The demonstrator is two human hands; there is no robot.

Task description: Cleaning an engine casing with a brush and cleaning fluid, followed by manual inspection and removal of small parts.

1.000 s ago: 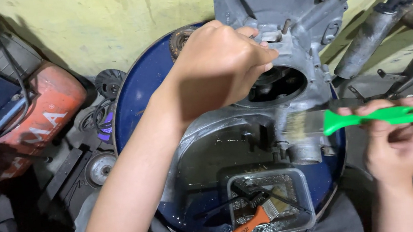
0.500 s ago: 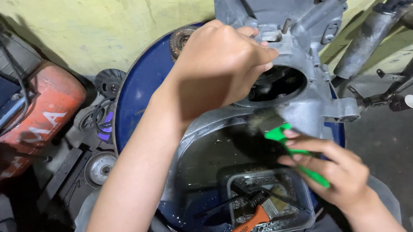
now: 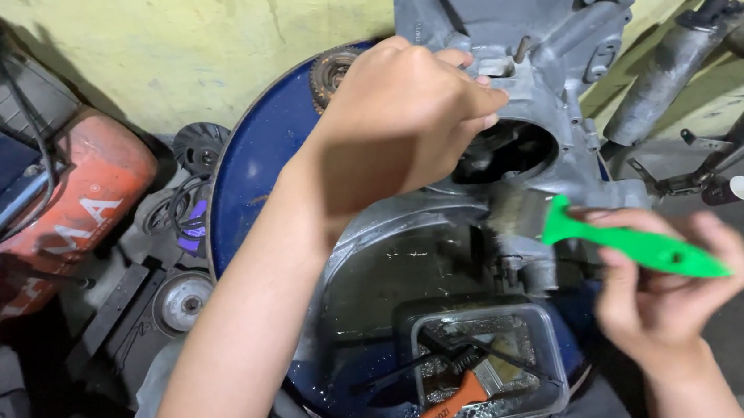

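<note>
The left hand [image 3: 409, 116] hides the engine casing's [image 3: 538, 51] upper rim, clamped on it; at four o'clock, the blurred right hand [image 3: 666, 291] pinches a green-handled brush [image 3: 612, 237].

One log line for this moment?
left hand: grips engine case | right hand: holds green brush, bristles on case | tray: orange brush

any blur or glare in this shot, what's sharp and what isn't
Head view: the right hand and green-handled brush are motion-blurred; the left hand and grey engine casing are sharp; wet glare glints off the blue drum top; the left edge lies in shadow.
</note>
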